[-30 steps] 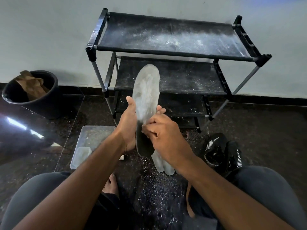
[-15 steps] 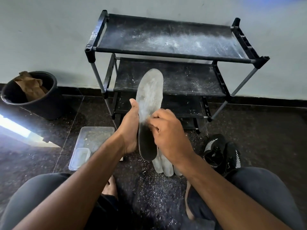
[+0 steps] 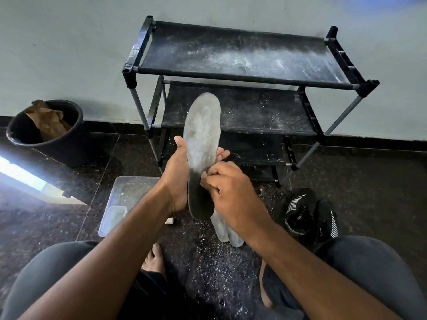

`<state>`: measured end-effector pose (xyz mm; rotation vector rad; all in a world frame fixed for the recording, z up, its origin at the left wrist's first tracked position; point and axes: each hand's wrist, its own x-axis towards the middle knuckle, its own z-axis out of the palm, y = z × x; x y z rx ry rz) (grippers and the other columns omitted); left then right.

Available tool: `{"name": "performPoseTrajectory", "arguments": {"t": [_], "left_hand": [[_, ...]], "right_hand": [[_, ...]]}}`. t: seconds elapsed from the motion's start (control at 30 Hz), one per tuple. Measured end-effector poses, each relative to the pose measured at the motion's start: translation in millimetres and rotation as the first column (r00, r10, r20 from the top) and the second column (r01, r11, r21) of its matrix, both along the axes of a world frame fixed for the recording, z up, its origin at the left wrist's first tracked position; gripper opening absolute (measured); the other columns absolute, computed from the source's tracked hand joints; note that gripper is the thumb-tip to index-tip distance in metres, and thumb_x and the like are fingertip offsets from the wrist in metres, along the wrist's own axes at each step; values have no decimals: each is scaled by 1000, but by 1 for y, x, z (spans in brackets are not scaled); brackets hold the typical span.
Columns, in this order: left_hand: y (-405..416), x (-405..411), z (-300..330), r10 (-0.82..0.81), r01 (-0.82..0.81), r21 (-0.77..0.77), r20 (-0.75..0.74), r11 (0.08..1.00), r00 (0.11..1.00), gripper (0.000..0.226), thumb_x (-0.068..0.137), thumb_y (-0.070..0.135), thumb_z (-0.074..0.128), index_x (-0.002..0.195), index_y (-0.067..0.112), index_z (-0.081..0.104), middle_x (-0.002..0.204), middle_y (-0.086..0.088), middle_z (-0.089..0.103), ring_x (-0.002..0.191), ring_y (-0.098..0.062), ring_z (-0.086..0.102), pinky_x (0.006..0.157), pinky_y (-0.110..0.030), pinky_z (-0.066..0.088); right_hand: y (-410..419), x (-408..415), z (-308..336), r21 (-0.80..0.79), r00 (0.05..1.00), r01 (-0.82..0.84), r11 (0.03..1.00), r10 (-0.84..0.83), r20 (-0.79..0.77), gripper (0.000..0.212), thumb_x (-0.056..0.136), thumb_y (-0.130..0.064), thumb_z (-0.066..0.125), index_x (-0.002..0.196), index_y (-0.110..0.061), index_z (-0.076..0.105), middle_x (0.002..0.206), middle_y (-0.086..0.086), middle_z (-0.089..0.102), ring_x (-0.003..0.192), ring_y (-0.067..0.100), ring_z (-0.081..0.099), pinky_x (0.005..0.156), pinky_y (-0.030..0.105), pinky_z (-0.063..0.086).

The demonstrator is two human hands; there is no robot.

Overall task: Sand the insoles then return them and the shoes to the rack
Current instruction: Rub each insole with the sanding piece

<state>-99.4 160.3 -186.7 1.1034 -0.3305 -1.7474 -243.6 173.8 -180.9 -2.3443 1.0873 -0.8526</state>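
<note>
Left hand (image 3: 176, 181) grip clamped on upright insole (image 3: 201, 144), right hand (image 3: 233, 192) fingers pinched together against its lower face, rack (image 3: 242, 75) behind

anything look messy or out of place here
Yes: pale sanding dust and shavings litter the dark floor below the held insole and coat the shoe rack shelves. The black shoes lie on the floor, off the rack.
</note>
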Motion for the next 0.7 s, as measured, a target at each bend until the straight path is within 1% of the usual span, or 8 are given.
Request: {"name": "performPoseTrajectory", "arguments": {"t": [0.07,0.17,0.33,0.4,0.5,0.57,0.63,0.7], "left_hand": [[3,-4,2,-19,20,-17,22,1000,1000,101,94,84,15,134,5,64,139,-20,65,133,-36,61,114,-47,46],[3,-9,8,-32,35,-41,83,999,996,94,98,79,13,126,9,69,131,-19,70,123,-32,67,99,-45,55],[0,2,7,100,-102,-100,-22,990,995,80,107,65,15,145,7,54,141,-18,64,127,-33,64,100,-47,54],[0,5,7,111,-115,-123,-45,986,993,75,109,62,15,147,9,52,141,-18,64,124,-33,65,98,-48,55],[-1,5,8,93,-99,-117,-54,988,994,81,107,65,16,142,4,57,140,-20,65,118,-31,66,97,-47,57],[0,2,7,97,-103,-105,-56,989,994,85,106,67,18,138,0,59,139,-21,65,119,-31,66,103,-47,55],[-1,1,5,133,-136,-103,-33,985,991,82,107,65,18,139,1,58,139,-21,65,126,-32,62,109,-47,51],[-1,2,4,136,-137,-102,-18,985,991,78,107,64,18,138,4,58,137,-19,66,127,-31,60,106,-45,53]], "right_hand": [[-9,-3,-1,-15,999,42,999,-42,20,13,93,-3,67,83,-1,75,86,0,58,90,14,51,90,20,46],[-18,-6,4,16,993,110,994,-110,40,11,93,-4,67,87,-1,75,88,1,58,92,19,55,89,28,50],[-17,-13,15,184,972,112,977,-146,185,9,82,-2,78,90,-7,79,88,-1,68,83,7,65,75,11,50],[-19,-16,17,242,957,120,963,-177,230,13,81,-3,80,91,-11,80,87,-5,70,83,7,67,75,17,54],[-15,-13,19,301,945,83,950,-171,280,12,80,-3,80,90,-11,79,86,-5,70,77,10,69,71,29,59],[-7,-6,17,324,962,6,946,-94,256,9,81,-4,80,89,-8,79,87,-2,70,74,9,68,69,28,59],[2,0,13,280,984,-30,960,-21,179,11,81,-3,79,91,-7,80,88,-1,70,81,8,66,75,23,56],[4,2,10,234,988,-30,972,-7,156,14,82,-2,77,95,-6,78,91,0,69,85,9,64,79,22,54]]}}
